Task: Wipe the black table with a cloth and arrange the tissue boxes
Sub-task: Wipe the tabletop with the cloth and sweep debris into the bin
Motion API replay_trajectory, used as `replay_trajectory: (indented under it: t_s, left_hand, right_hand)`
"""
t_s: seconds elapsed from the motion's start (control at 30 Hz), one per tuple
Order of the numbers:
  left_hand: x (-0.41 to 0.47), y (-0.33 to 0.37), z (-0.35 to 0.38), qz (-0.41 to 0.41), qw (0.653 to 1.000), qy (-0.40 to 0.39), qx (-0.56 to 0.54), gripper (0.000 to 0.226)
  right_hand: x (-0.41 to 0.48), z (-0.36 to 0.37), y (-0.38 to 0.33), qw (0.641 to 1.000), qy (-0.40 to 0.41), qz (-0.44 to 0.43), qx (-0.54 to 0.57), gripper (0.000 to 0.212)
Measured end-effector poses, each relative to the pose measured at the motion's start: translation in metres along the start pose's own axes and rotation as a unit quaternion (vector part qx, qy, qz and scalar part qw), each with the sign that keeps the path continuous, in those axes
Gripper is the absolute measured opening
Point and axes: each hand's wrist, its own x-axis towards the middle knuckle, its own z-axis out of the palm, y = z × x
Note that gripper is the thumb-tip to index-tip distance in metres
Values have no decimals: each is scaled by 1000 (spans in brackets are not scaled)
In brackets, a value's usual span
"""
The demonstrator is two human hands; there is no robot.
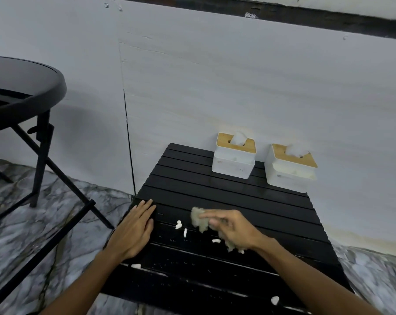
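White wall (215, 76) stands behind the black table (238, 196). At the table's far edge sit the left tissue box (234, 160) and the right tissue box (291, 171), a little apart. The left hand (133, 230) rests flat on the table's left edge, fingers straight. The right hand (235, 230) lies on the cloth (199, 218), which shows beyond its fingertips and under its palm. Blur hides whether the fingers curl round it. White scraps (178, 225) lie between the hands.
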Motion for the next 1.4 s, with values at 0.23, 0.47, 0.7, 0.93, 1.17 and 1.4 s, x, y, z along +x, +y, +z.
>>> replay_trajectory:
  t_s: [0.23,0.47,0.7,0.93,1.17,1.4]
  left_hand:
    - [-9,2,-1,17,1000,-10,5,77]
    - [-13,6,-1,16,1000,-6,6,76]
    - [-15,7,1,16,1000,0,-3,54]
    - [-19,12,2,3,1000,-9,-10,49]
    - [-19,11,1,1,1000,-7,-21,47]
    - [-20,11,1,1,1000,-14,-21,47]
  right_hand:
    - [-7,-29,74,967,197,117,-112,41]
    - [-13,22,34,986,84,-8,-144,39]
    - [-57,-6,7,988,130,87,15,31]
    - [-125,-81,80,918,281,240,-141,29]
    - [-144,-26,79,927,275,182,-178,34]
    - [-132,26,41,953,223,125,-159,36]
